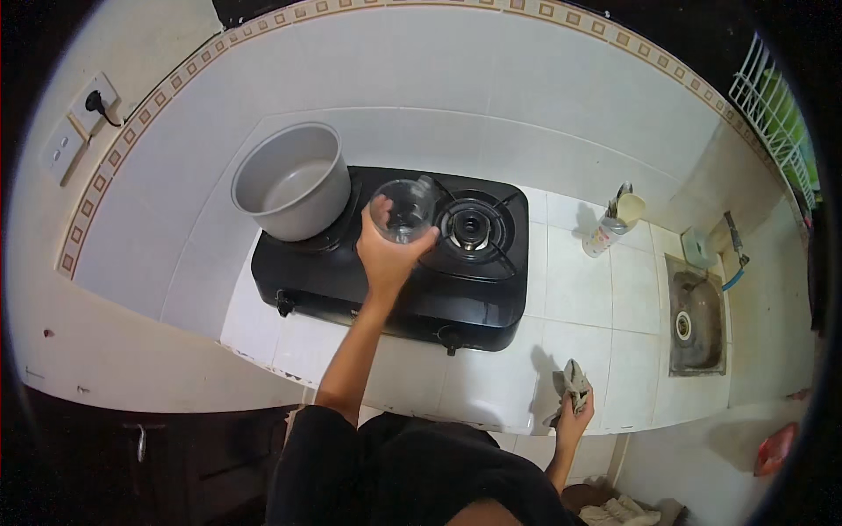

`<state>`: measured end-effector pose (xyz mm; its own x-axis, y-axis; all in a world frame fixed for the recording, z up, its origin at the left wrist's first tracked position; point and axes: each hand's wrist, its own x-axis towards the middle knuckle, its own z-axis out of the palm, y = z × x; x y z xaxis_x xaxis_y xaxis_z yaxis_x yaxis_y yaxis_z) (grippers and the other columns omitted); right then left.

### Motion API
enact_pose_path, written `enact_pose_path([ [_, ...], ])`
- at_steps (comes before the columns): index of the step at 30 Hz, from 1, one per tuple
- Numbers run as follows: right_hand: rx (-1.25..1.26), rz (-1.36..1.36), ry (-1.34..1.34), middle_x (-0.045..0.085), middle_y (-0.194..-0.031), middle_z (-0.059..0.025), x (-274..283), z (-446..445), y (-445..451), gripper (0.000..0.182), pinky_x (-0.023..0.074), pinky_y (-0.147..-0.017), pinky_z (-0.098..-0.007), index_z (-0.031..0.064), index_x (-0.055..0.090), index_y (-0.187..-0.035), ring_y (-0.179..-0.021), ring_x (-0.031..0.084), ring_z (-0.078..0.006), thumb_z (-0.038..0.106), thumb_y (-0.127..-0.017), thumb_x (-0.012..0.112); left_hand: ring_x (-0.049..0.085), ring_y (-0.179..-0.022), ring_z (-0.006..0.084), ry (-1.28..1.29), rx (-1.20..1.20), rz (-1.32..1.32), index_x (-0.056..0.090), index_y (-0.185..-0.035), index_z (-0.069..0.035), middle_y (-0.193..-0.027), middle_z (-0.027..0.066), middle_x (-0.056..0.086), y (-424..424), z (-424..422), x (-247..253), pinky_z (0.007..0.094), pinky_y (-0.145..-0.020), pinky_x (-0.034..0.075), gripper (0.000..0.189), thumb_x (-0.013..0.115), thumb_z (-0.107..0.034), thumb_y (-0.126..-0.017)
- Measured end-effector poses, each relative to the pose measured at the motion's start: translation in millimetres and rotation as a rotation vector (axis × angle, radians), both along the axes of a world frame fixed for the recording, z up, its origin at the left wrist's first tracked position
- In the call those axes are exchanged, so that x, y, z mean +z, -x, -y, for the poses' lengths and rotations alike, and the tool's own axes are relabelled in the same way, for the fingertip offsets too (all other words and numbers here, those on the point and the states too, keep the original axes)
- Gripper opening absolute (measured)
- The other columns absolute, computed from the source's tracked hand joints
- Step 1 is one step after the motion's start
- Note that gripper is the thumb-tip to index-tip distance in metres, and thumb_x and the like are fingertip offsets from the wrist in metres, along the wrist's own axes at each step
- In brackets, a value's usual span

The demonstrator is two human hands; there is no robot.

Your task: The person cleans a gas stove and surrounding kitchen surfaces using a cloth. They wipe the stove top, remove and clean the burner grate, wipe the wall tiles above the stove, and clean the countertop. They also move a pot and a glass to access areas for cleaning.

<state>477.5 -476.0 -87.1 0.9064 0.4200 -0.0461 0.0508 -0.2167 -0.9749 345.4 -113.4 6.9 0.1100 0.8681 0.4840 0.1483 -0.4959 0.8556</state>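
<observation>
A clear glass or plastic vessel [406,209], its round opening facing up, is gripped in my left hand [388,256] above the middle of a black two-burner gas stove [401,296]. To its left, a large grey metal pot [296,184] rests over the left burner. The right burner [471,227] is uncovered, with its pan support showing. My right hand [575,414] holds a crumpled greyish cloth [572,388] at the counter's front edge, right of the stove.
A utensil holder [600,238] with spoons stands right of the stove on the white tiled counter [579,302]. Farther right are a metal sink [698,322], a greenish container [698,248] and a tap with a blue hose [734,246]. A white wire rack [773,105] hangs at upper right.
</observation>
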Motion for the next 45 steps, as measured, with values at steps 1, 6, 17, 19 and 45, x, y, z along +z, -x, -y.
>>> enact_pose_path([
  [1,0.014,0.005,0.007,0.056,-0.092,-0.0039,-1,-4,5,0.034,0.0417,-0.069,-0.0224,-0.0015,0.05,-0.115,-0.076,0.051,-0.0101,-0.001,-0.081,0.053,0.053,-0.105,0.0242,-0.045,0.045,-0.009,0.044,-0.116,0.006,-0.11,0.0166,0.056,2,-23,-12,0.035,-0.093,0.041,0.079,0.085,-0.019,-0.054],
  [6,0.008,-0.028,0.011,0.059,-0.097,-0.0073,-4,-16,34,0.037,0.0414,-0.08,-0.0247,-0.0028,0.051,-0.115,-0.088,0.054,-0.0125,-0.005,-0.078,0.052,0.054,-0.105,0.0253,-0.03,0.15,0.02,0.044,-0.116,0.006,-0.111,0.0188,0.055,-4,-76,-38,0.0343,-0.094,0.04,0.08,0.086,-0.022,-0.054],
  [17,-0.093,0.028,0.048,0.06,-0.097,-0.0086,2,-20,79,0.037,0.0418,-0.08,-0.0258,-0.003,0.05,-0.115,-0.088,0.054,-0.0138,-0.006,-0.078,0.052,0.055,-0.102,0.0272,-0.002,0.102,0.002,0.044,-0.115,0.006,-0.11,0.0196,0.055,-6,-95,-58,0.0346,-0.09,0.042,0.079,0.085,-0.026,-0.055],
  [19,-0.104,0.033,0.041,0.059,-0.096,-0.0082,4,-23,84,0.037,0.0417,-0.08,-0.0254,-0.003,0.05,-0.115,-0.087,0.054,-0.0134,-0.006,-0.078,0.052,0.053,-0.103,0.0281,-0.016,0.093,-0.012,0.041,-0.119,0.006,-0.111,0.0197,0.054,-4,-98,-62,0.036,-0.091,0.041,0.085,0.085,-0.028,-0.055],
  [45,1.086,0.616,0.422,0.03,-0.142,-0.005,-86,-174,204,0.056,0.0139,-0.11,-0.0459,0.0126,0.038,-0.134,-0.134,0.022,-0.0222,0.035,-0.085,0.052,0.039,-0.116,0.0288,-0.138,-0.036,-0.158,0.044,-0.109,-0.002,-0.119,0.0153,0.037,183,86,-94,0.0445,-0.1,0.032,0.029,0.051,-0.004,-0.082],
])
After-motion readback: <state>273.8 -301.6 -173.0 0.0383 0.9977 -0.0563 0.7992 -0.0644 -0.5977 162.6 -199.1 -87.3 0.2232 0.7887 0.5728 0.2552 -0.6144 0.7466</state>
